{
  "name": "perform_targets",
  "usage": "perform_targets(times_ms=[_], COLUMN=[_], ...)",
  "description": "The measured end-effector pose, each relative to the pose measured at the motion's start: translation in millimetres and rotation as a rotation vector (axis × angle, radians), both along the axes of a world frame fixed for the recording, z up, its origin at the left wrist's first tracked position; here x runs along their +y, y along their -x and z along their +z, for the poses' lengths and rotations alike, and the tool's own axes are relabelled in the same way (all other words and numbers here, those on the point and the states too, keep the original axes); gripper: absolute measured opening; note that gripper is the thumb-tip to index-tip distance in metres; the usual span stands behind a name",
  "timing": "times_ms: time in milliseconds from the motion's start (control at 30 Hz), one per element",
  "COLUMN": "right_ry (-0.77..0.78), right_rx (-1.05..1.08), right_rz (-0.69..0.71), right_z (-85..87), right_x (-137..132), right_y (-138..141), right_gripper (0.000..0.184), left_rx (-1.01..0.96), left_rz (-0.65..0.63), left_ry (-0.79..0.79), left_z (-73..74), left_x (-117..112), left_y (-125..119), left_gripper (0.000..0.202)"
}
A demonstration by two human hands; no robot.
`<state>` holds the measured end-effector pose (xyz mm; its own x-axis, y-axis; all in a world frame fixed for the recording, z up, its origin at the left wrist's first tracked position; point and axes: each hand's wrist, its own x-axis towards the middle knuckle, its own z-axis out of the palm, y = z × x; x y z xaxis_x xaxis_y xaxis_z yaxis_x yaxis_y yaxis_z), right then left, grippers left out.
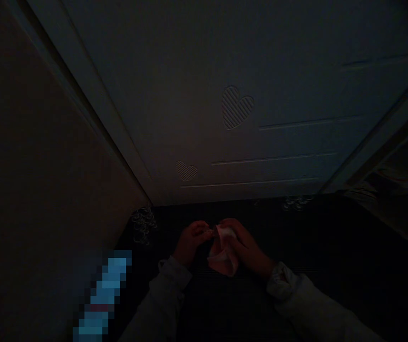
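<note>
In the dim light a folded pink-and-white cloth piece (225, 266) hangs from my right hand (239, 237), whose fingers are wrapped round its upper part. My left hand (194, 240) is close beside it on the left, thumb and fingers pinched together at the cloth's upper left edge. Something small and shiny shows at those fingertips, but it is too dark to name. The lower end of the cloth droops in a loose fold below my right hand. Both hands are above the dark surface (218, 308).
A pile of small clear rings (145, 224) lies at the left, and more clear rings (294, 203) lie at the back right. A pale panel with carved hearts (237, 108) rises behind the dark surface. A bright pixelated strip (102, 294) shows at lower left.
</note>
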<state>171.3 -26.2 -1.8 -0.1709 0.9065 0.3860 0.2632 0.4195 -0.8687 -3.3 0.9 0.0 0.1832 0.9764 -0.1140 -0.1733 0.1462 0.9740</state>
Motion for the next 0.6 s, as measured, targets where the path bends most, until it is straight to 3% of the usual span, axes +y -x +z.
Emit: perform_targets(times_ms=[333, 600], right_ry=[0.141, 0.156], right_rx=[-0.020, -0.123], right_rz=[-0.098, -0.030], right_z=[-5.9, -0.3], right_x=[4.9, 2.2], right_y=[4.8, 2.9], right_gripper=[0.016, 0.026], left_rx=[0.036, 0.018], left_rz=[-0.077, -0.075], left_ry=[-0.009, -0.006], left_z=[6.8, 3.7], left_x=[-1.4, 0.1], left_y=[-1.0, 1.6], left_gripper=[0.029, 0.029])
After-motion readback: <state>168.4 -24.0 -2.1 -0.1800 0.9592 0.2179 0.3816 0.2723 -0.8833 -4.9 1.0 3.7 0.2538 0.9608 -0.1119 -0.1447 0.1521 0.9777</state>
